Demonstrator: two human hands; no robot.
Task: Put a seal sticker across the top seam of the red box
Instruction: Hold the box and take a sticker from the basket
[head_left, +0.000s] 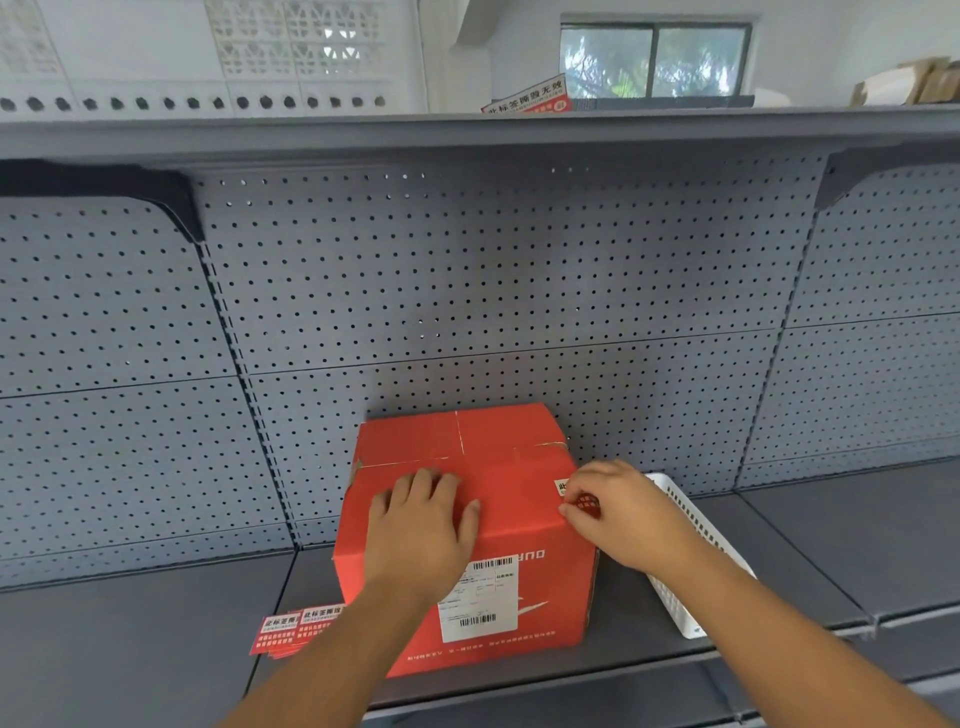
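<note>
A red cardboard box (498, 467) stands on the grey shelf, its closed top flaps meeting in a seam that runs left to right. A white shipping label is on its front face. My left hand (423, 525) lies flat on the box's top near the front edge, fingers spread. My right hand (618, 512) is at the box's right top edge, its fingertips pinching a red and white seal sticker (574, 496) against the box. The hand covers most of the sticker.
A stack of red seal stickers (291, 631) lies on the shelf (130, 649) left of the box. A white slotted plastic basket (691, 561) sits right of the box. A pegboard back panel rises behind. An upper shelf holds another red label sheet (527, 98).
</note>
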